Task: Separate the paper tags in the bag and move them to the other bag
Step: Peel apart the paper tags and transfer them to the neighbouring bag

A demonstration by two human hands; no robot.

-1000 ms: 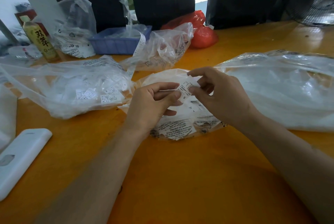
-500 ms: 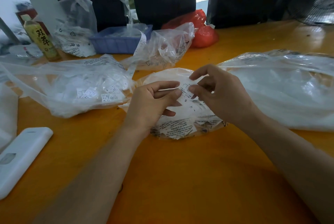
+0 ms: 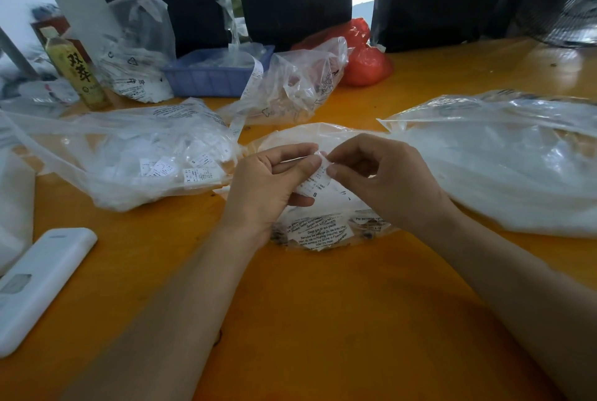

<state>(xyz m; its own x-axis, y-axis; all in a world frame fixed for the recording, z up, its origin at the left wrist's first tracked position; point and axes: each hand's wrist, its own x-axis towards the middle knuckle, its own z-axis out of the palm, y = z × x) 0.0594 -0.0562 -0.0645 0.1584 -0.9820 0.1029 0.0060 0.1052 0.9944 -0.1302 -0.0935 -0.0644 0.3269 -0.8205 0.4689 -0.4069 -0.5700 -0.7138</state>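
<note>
From the head camera, the left hand [image 3: 271, 187] and right hand [image 3: 384, 180] are both pinching one printed paper tag [image 3: 315, 182] at its top edge, just above the middle clear bag [image 3: 319, 232]. To part it cleanly, the fingertips should be pulling apart slowly (thin paper probably tears easily). The tag-filled bag [image 3: 129, 158] is lying to the left on the orange table [image 3: 323, 320].

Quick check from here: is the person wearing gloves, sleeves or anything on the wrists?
No. The left hand and right hand are bare, with no gloves, rings, watch or bands visible. Both forearms are uncovered to the frame's lower edge; no sleeve shows.
</note>
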